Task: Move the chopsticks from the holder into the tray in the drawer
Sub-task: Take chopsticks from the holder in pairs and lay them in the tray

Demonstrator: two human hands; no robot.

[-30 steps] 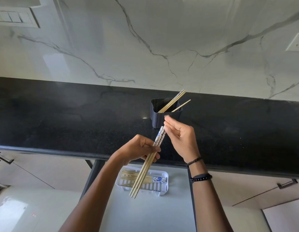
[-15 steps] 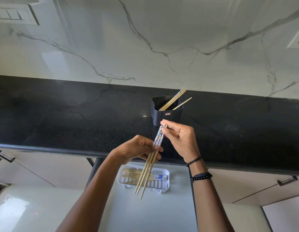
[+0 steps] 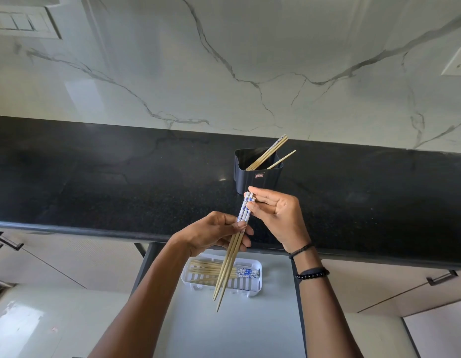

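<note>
My left hand (image 3: 214, 233) grips a small bundle of wooden chopsticks (image 3: 230, 257) with blue-and-white patterned tops, tips slanting down over the open drawer. The fingertips of my right hand (image 3: 274, 215) touch the bundle's patterned top ends. Behind them the black holder (image 3: 258, 179) stands on the dark countertop with a few chopsticks (image 3: 269, 155) leaning out to the right. Below, the white slotted tray (image 3: 252, 289) sits in the drawer with several chopsticks (image 3: 211, 270) lying flat in it.
The black countertop (image 3: 95, 184) runs across the view under a white marble wall. The open drawer's pale floor (image 3: 232, 326) lies beneath my arms. Closed cabinet fronts with dark handles (image 3: 441, 277) flank the drawer. A switch plate (image 3: 20, 21) and a wall socket (image 3: 459, 60) are on the wall.
The bundle has slid down a little through my left hand, one tip now reaching lower than the others. My right hand's fingers have shifted along the patterned tops.
</note>
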